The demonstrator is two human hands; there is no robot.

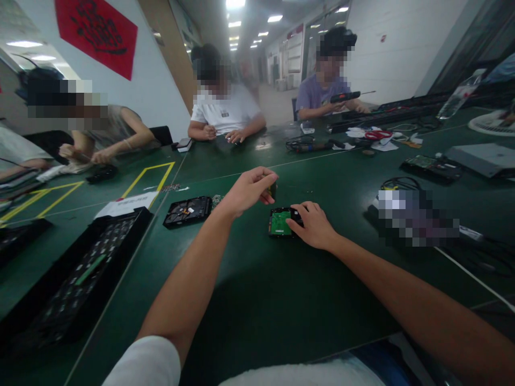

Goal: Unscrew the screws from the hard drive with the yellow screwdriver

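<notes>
A hard drive [280,222] with its green circuit board facing up lies on the green table mat [257,289] in front of me. My right hand [313,225] rests on the drive's right side, fingers curled over its edge. My left hand [247,192] hovers just above and left of the drive, fingers pinched round a small dark thing [273,190] that I cannot make out. A second drive [188,210], black and opened, lies to the left of my left hand.
A black tray [72,279] of parts stands at the near left, with a white sheet [126,205] behind it. Three people sit across the table; one holds an electric screwdriver [345,96]. Cables, boards [432,166] and a grey case [480,158] lie at the right.
</notes>
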